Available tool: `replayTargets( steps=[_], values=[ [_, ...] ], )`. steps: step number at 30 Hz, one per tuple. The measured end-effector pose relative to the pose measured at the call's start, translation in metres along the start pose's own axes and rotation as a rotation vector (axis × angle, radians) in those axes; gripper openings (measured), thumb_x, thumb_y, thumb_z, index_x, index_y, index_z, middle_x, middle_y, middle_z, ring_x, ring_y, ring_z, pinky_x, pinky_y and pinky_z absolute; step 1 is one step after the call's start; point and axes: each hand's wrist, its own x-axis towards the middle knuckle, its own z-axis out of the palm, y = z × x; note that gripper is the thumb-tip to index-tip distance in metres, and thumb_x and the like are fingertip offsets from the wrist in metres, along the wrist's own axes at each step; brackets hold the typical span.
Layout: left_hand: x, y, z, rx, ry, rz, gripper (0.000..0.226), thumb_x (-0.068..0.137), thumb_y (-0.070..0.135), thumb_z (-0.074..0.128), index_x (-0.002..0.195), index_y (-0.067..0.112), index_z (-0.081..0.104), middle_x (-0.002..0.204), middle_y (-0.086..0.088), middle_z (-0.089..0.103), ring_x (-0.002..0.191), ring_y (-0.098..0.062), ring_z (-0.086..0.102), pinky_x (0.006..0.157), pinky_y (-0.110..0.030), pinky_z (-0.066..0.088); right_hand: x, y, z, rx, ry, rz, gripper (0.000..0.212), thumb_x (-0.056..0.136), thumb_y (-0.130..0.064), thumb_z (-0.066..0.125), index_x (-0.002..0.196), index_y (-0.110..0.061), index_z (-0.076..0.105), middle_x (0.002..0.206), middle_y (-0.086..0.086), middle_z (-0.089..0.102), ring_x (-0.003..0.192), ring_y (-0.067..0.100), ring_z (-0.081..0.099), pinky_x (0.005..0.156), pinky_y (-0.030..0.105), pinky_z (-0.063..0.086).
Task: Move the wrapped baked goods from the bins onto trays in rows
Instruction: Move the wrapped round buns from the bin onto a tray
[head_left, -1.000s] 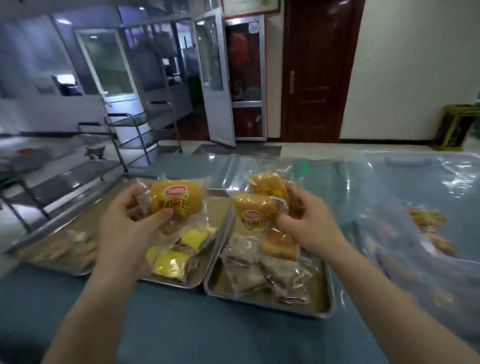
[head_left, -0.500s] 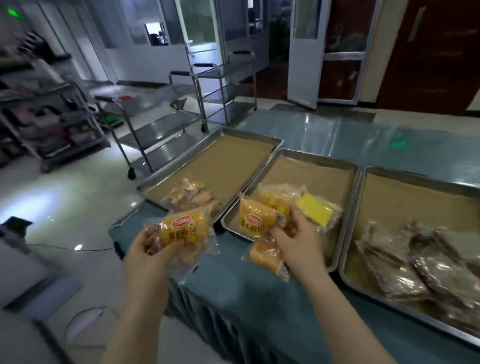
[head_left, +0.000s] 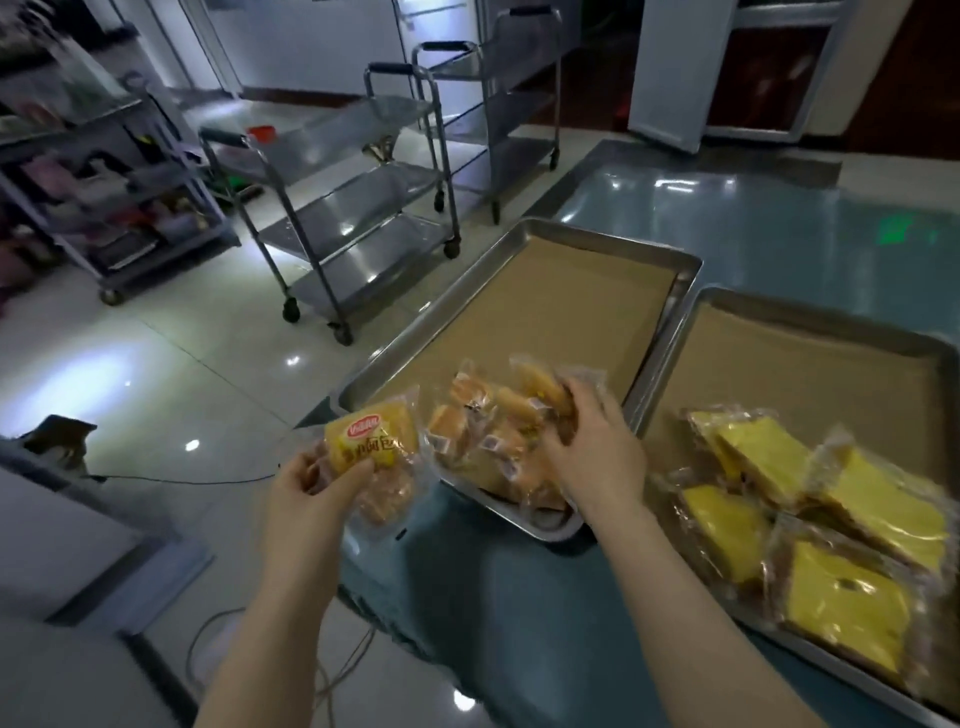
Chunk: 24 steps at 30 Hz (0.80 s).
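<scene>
Right hand (head_left: 597, 457) pressing buns (head_left: 488, 431) (tray (head_left: 670, 306)), left hand (head_left: 306, 499) gripping

Wrapped buns (head_left: 488, 431) lie in the tray (head_left: 519, 249) under the right hand (head_left: 592, 457); cake packets (head_left: 810, 525) to its right; carts (head_left: 353, 208) beyond.

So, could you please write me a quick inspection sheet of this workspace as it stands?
Surface: teal-covered table, glossy.
Job's things: left tray holds wrapped buns bunched at its near end; right tray holds yellow cake packs; paper liners mostly bare.
Clutter: nothing seen on the table.
Hands: left hand holds a wrapped bun off the table edge; right hand grips packs over the left tray.
Cables: thin cable across the floor.
Surroundings: steel carts, stocked shelving.
</scene>
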Motion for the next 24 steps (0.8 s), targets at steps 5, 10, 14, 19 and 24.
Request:
replayTargets(
  steps=[5,10,14,19,24],
  values=[
    [0.078,-0.011,0.019,0.028,-0.141,-0.085,0.025,0.079,0.005,0.070,0.101,0.017,0.066,0.090,-0.003,0.073,0.082,-0.019,0.070,0.067,-0.033,0.054,-0.003,0.007,0.068,-0.372,-0.235,-0.053,0.072,0.092,-0.055,0.040,0.150,-0.034,0.003,0.160,0.005,-0.004,0.145,0.032,0.001,0.116,0.049,0.018],
    [0.135,-0.029,0.043,0.159,-0.404,-0.118,0.028,0.075,0.005,0.073,0.099,0.018,0.067,0.092,-0.004,0.073,0.082,-0.019,0.070,0.070,-0.032,0.052,-0.003,0.008,0.073,-0.424,-0.288,0.089,0.082,0.088,-0.062,0.045,0.145,-0.045,-0.011,0.158,0.002,-0.019,0.141,0.036,-0.023,0.115,0.057,0.007],
    [0.165,-0.049,0.063,0.181,-0.540,-0.196,0.026,0.076,0.007,0.072,0.096,0.021,0.066,0.093,-0.002,0.072,0.090,-0.025,0.068,0.079,-0.043,0.054,0.004,0.007,0.072,-0.441,-0.327,0.159,0.081,0.087,-0.061,0.049,0.144,-0.049,-0.008,0.158,-0.004,-0.020,0.144,0.032,-0.015,0.114,0.058,0.015],
    [0.178,-0.059,0.078,0.552,-0.614,0.186,0.088,0.074,0.015,0.078,0.145,0.021,0.026,0.141,-0.003,0.045,0.132,-0.024,0.039,0.108,-0.044,0.034,0.008,-0.004,0.065,-0.347,-0.387,0.274,0.090,0.082,-0.060,0.059,0.143,-0.054,-0.006,0.156,-0.009,-0.024,0.145,0.028,-0.013,0.114,0.057,0.016],
    [0.180,-0.044,0.063,0.974,-0.684,0.808,0.092,0.083,0.036,0.065,0.150,0.030,0.002,0.158,-0.008,0.001,0.143,-0.022,-0.013,0.110,-0.048,-0.007,0.016,-0.034,0.039,-0.013,-0.300,0.266,0.096,0.078,-0.057,0.066,0.135,-0.066,-0.011,0.146,-0.021,-0.039,0.138,0.021,-0.031,0.112,0.062,0.003]
  ],
)
